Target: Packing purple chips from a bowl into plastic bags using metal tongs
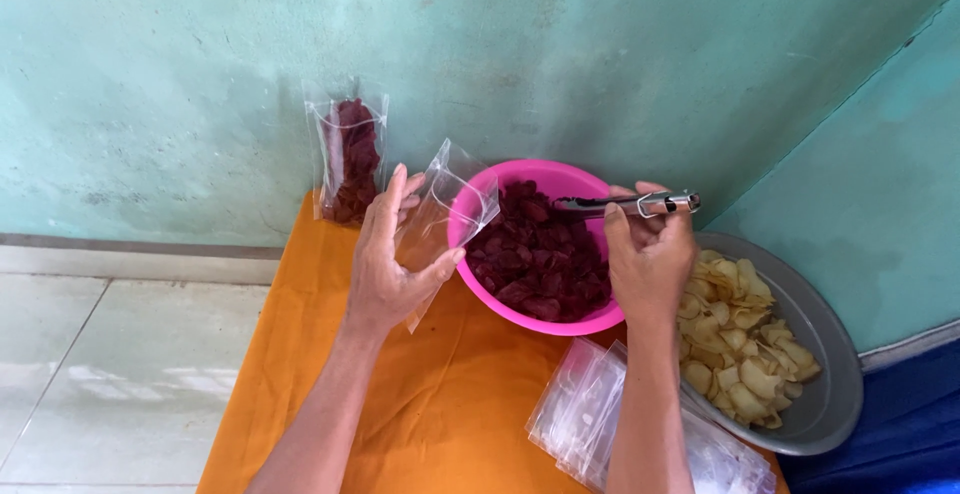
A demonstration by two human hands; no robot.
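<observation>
My left hand [392, 264] holds an empty clear plastic bag [445, 209] upright beside the left rim of a pink bowl [480, 216]. The bowl is full of dark red chips [535, 254]. My right hand [650, 254] grips metal tongs [625, 205] that lie level over the bowl, tips pointing left above the chips. Whether the tongs hold a chip is hard to tell.
A filled clear bag of dark red chips [350, 159] leans upright against the green wall. A grey metal basin [835, 394] with yellow chips [740, 339] sits at the right. A stack of empty clear bags [585, 414] lies on the orange cloth [430, 404]. Tiled floor lies to the left.
</observation>
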